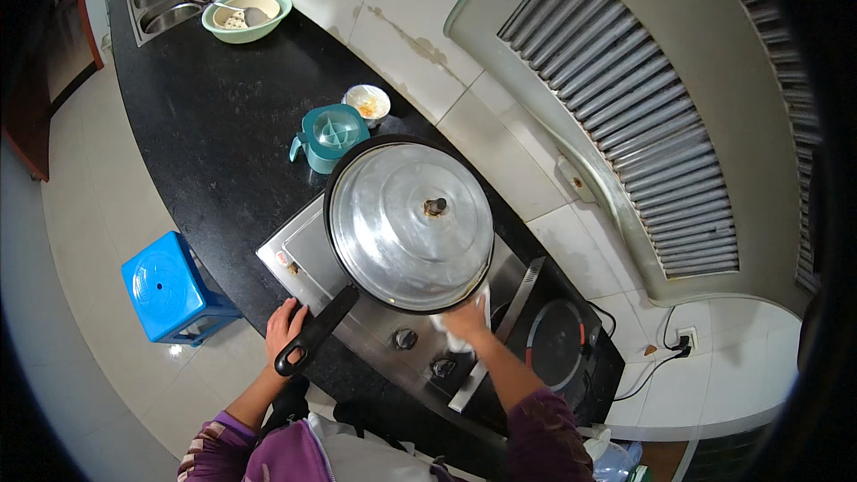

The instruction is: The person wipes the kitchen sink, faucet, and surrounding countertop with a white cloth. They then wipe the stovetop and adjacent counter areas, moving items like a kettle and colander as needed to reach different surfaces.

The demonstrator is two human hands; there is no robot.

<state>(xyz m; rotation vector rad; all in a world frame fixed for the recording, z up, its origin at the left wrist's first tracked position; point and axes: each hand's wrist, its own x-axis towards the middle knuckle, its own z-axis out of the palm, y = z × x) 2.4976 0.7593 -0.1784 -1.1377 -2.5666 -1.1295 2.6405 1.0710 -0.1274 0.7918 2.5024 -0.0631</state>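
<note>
A large black pan with a long black handle stands on the stainless steel gas stove, covered by a domed aluminium lid with a small dark knob. Below the pan's near right rim, my right hand has a white cloth under its fingers; the fingertips are partly hidden. My left hand rests at the stove's front left edge beside the pan handle, its fingers slightly apart and not around the handle. Two dark control knobs are on the stove's front.
A teal lidded seasoning box and a white bowl stand behind the pan. Further left are a green basin and a steel sink. An induction cooker is at the right, a blue stool on the floor.
</note>
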